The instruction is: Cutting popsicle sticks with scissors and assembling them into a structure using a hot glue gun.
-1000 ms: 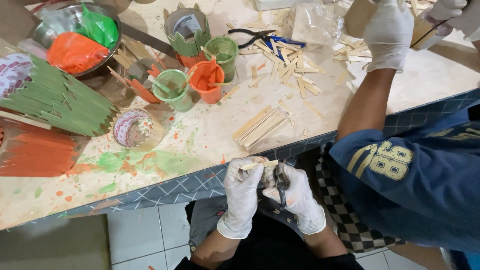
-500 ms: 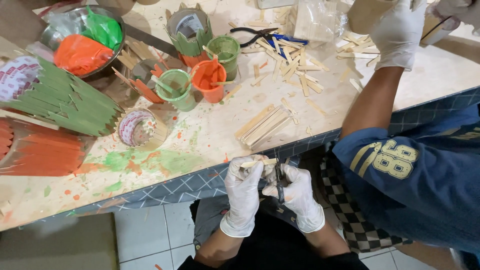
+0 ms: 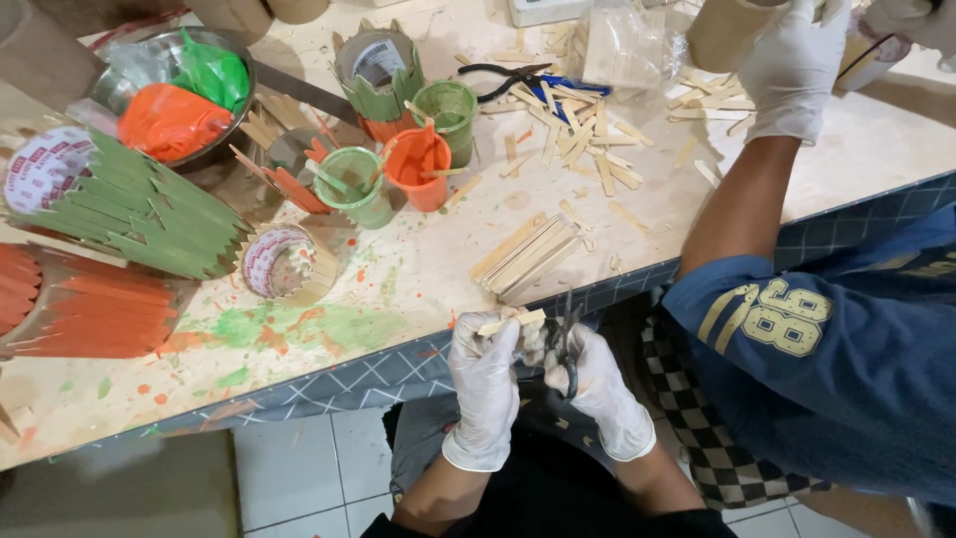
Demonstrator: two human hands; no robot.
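Note:
Both my hands wear white gloves and work just below the table's near edge. My left hand (image 3: pixel 485 371) holds a small bundle of plain wooden sticks (image 3: pixel 512 322) level. My right hand (image 3: pixel 596 384) grips dark metal cutters (image 3: pixel 564 339), whose jaws meet the sticks' right end. A stack of plain wooden sticks (image 3: pixel 525 256) lies on the table right above my hands.
A co-worker in a blue jersey (image 3: pixel 827 349) reaches a gloved hand (image 3: pixel 792 65) over the table on the right. Paint cups (image 3: pixel 418 169), a steel bowl (image 3: pixel 169 100) with paint bags, green (image 3: pixel 129 209) and orange (image 3: pixel 80 309) stick-covered cylinders, pliers (image 3: pixel 518 75) and loose sticks (image 3: pixel 588 139) crowd the paint-stained tabletop.
My hands stay at the table edge with sticks and cutters, shifting only slightly. The co-worker's gloved hand has moved a little farther up and right across the table.

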